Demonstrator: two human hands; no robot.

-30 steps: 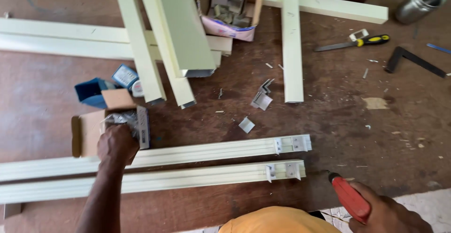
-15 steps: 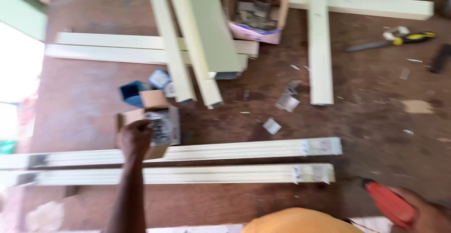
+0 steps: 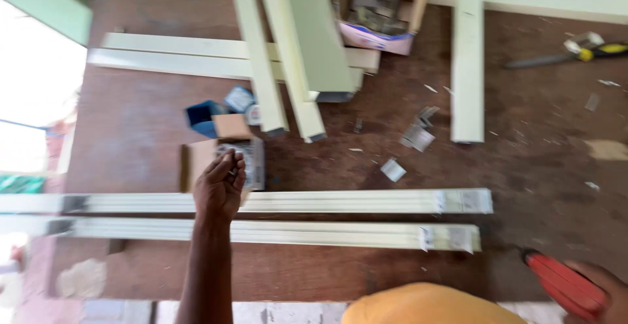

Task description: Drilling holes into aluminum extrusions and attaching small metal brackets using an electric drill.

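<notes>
The left hand (image 3: 219,190) has its fingertips pinched together over the small open cardboard box of screws (image 3: 226,160), apparently on a few small fasteners, though blur hides exactly what. The box sits just beyond the two long cream-coloured metal channels (image 3: 281,202) lying side by side. The right hand (image 3: 598,288) is clamped on a red-handled tool (image 3: 562,285) at the near edge. Best to lift the pinch straight up, so nothing spills.

Workshop, cream metal profiles (image 3: 275,201), bracket box (image 3: 383,3), brown workbench (image 3: 523,167)
</notes>
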